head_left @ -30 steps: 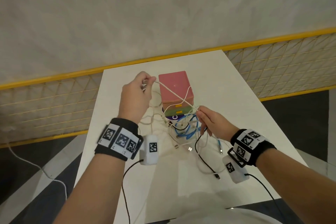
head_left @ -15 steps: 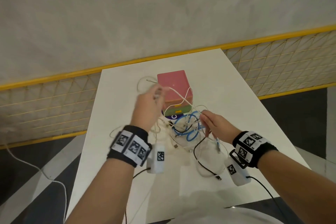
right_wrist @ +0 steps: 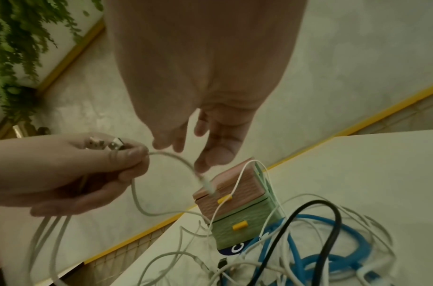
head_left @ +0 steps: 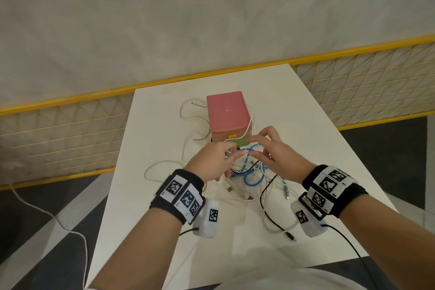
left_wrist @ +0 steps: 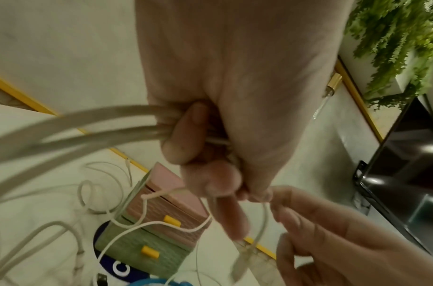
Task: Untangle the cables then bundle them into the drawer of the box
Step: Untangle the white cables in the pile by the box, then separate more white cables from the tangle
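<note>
A pink box [head_left: 227, 113] with a shut pink drawer and a shut green drawer [right_wrist: 237, 230] stands mid-table. In front of it lies a tangle of a blue cable [head_left: 253, 180], a black cable [head_left: 266, 202] and white cables. My left hand [head_left: 211, 165] grips several gathered strands of a white cable [left_wrist: 88, 123] in curled fingers; plugs show in its fist in the right wrist view. From it a white strand [right_wrist: 171, 156] loops to a plug hanging before the box. My right hand [head_left: 273, 153] hovers just right of the left, fingers and thumb apart, beside that strand.
The white table [head_left: 294, 125] ends close behind the box at a yellow-railed mesh fence [head_left: 58, 132]. White cable loops trail over the table left of the box. Another white cord [head_left: 47, 214] lies on the dark floor at the left.
My left hand came down and right from beside the box's far left corner, bringing the white cable to the right hand. The right hand rose from the tangle to meet it.
</note>
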{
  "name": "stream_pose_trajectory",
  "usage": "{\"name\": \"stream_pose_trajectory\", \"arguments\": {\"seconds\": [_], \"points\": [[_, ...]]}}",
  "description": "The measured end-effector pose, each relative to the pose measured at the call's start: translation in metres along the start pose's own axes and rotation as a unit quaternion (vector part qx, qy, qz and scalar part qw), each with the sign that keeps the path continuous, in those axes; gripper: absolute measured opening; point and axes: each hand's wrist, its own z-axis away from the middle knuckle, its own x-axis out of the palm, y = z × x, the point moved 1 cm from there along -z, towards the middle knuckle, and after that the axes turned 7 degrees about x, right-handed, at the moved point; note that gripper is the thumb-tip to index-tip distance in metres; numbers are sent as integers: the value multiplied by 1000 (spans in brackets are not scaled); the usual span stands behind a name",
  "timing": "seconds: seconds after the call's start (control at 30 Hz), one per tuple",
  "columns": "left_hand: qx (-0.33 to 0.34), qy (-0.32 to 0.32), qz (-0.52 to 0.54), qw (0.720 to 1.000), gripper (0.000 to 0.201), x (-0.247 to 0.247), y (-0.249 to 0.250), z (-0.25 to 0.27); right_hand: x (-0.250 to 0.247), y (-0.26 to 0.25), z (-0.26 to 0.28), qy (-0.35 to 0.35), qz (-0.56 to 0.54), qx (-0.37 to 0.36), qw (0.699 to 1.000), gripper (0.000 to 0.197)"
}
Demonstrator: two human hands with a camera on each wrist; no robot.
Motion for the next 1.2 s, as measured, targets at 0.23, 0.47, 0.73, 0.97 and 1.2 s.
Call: {"name": "stream_pose_trajectory", "arguments": {"seconds": [0.23,0.47,0.73,0.97,1.2], "points": [[-40,363,48,930,62,-63,-33,-9,10,5,3,-30,-20,12,999,28],[-30,257,106,960,27,-34,-47,8,49,0,-11,-130,55,20,990,18],[-20,229,70,971,30,-13,-64,24,122,-9,-43,-198,194,80,957,19],[-29,245,68,967,26,-8,-69,38,146,-10,-50,-183,206,161,948,41],[-35,255,77,963,27,-5,-72,48,139,-16,-50,-144,177,163,960,29]]}}
